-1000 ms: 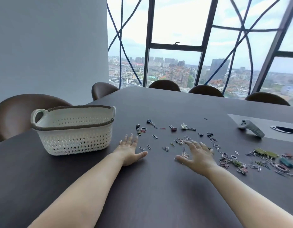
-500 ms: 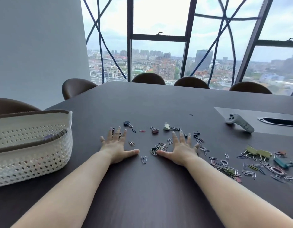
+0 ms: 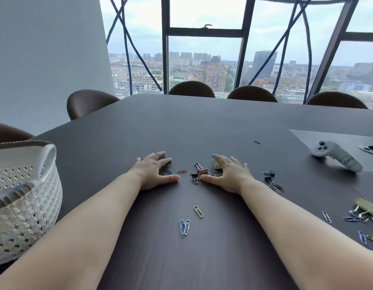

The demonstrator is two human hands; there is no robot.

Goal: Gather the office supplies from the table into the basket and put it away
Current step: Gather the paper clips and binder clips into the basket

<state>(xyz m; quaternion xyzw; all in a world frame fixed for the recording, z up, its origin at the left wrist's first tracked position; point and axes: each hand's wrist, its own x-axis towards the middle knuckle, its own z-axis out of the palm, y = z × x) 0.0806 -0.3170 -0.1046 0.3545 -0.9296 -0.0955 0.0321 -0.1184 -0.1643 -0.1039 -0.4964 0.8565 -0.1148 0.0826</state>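
Both my hands lie flat on the dark table (image 3: 202, 126), fingers straight. My left hand (image 3: 155, 170) covers a few small clips. My right hand (image 3: 228, 174) rests over a small heap of paper clips, its fingertips by a pale green clip (image 3: 216, 164). Between the thumbs lie a pink binder clip (image 3: 201, 169), a black binder clip (image 3: 194, 176) and a red paper clip (image 3: 181, 171). Nearer me lie a yellow paper clip (image 3: 198, 211) and two blue paper clips (image 3: 184, 226). The white woven basket (image 3: 24, 197) stands at the left edge.
More clips lie scattered at the right, among them black binder clips (image 3: 269, 176) and an olive binder clip (image 3: 368, 207). A white hand controller (image 3: 336, 153) lies on a grey inset at the far right. Brown chairs (image 3: 192, 90) line the far side before the windows.
Both hands have slid farther out across the table and closer together, raking clips along; a few paper clips are left behind near me. The view has turned right, so the basket sits at the left edge.
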